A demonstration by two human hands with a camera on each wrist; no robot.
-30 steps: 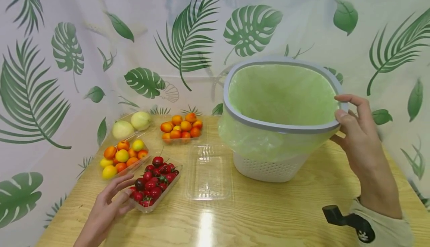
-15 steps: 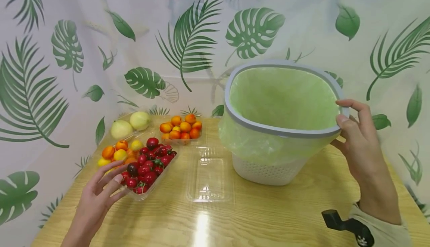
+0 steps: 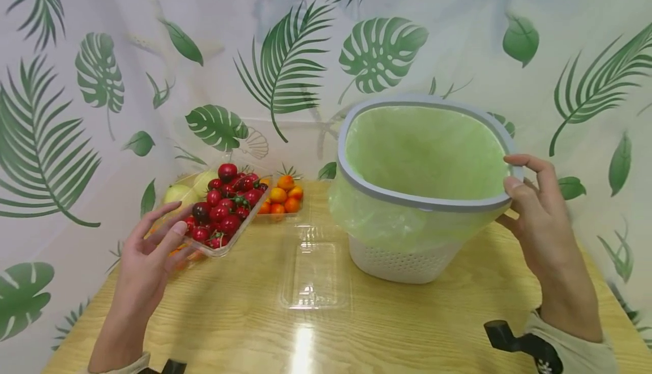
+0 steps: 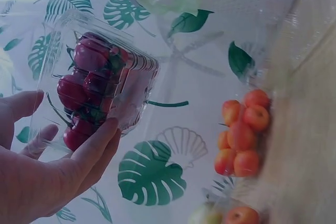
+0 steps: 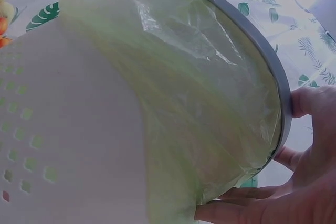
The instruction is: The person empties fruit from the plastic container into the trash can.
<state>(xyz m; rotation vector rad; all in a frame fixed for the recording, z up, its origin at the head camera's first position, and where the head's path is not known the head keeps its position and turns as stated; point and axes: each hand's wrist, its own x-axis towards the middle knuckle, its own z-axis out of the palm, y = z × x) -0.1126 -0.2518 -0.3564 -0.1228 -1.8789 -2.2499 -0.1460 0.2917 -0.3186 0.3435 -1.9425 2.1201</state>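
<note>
While right fingers (image 3: 530, 181) pinch the tilted, green-lined bin (image 3: 423, 193), left fingers (image 3: 168, 232) hold the clear cherry tray (image 3: 224, 215).

The cherries (image 3: 224, 207) are deep red, one or two nearly black, in a clear tray (image 3: 214, 249) with a ribbed wall. The bin (image 3: 402, 261) is white and dotted with small holes, its rim (image 3: 407, 196) grey, its bag (image 3: 428, 147) pale translucent green. The small fruits (image 3: 282, 196) at the back are orange with a touch of yellow; the round ones (image 3: 178, 193) by the wall are pale yellow-green. The empty tray (image 3: 316, 266) is clear. The table (image 3: 407, 329) is light yellow wood grain, and the curtain (image 3: 102, 80) is white with dark green palm and monstera leaves.
</note>
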